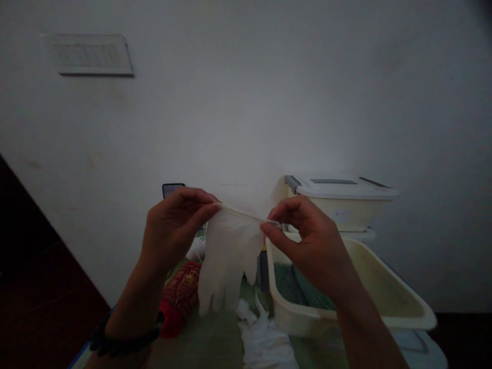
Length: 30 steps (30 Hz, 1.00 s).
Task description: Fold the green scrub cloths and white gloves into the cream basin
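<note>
A thin white glove (230, 246) hangs fingers-down between my hands, its cuff stretched in a line at the top. My left hand (175, 223) pinches one end of the cuff between thumb and fingers. At the other end, slightly lower, my right hand (303, 230) grips the cuff the same way. Below it, a crumpled white glove (265, 341) lies on the green tabletop (200, 346). Behind my left wrist is a red patterned knitted item (180, 294), partly hidden by the arm.
A cream open bin (388, 277) with folded green cloth (284, 282) inside stands at the right. Behind it is a lidded storage box (342, 205). A dark-edged device (172, 189) stands beyond my left hand. The white wall (246, 102) carries a switch panel (92, 55) at upper left.
</note>
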### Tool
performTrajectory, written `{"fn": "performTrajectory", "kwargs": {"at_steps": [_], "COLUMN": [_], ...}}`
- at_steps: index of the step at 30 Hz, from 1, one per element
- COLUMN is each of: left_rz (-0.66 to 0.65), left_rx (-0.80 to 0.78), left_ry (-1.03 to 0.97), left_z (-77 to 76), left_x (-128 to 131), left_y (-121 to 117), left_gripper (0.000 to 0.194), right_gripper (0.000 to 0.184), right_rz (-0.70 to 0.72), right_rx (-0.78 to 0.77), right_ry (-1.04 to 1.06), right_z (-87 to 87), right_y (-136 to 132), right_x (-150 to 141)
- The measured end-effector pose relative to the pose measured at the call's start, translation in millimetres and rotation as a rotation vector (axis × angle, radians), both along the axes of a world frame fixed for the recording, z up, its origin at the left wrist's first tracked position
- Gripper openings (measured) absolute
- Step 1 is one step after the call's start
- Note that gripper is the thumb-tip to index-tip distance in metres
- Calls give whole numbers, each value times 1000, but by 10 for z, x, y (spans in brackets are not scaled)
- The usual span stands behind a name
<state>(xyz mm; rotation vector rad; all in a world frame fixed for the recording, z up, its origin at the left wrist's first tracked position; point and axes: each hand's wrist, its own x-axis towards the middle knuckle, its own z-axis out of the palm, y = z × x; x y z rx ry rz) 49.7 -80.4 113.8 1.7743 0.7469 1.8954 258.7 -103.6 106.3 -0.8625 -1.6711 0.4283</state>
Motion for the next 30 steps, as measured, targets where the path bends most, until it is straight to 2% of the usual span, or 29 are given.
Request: {"fn": "performTrajectory", "kwargs": {"at_steps": [6,12,19,23,26,30], "left_rz": [-134,-156,-253,-227,-155,-61], "left_rx": [-13,25,1,17,20,0], "left_ry": [113,328,282,170,99,42], "left_z": [2,-3,-18,-4,8,21], "left_x": [45,50,84,110,101,59], "left_y": [-53,-109,-101,-101,-86,-55], "left_gripper": [14,16,16,16,14,12], "right_gripper": [19,12,3,9,19,17], "right_rz": [46,84,57,65,88,77], "right_rx": [-53,2,17,-36,-92,-78], "right_ry": [-164,-242,-225,-185,-50,3], "right_z": [31,53,80,70,55,66], "right_y": [-47,-114,-106,-99,-81,-71], "right_x": [-19,-103,-106,-71,-23,36]}}
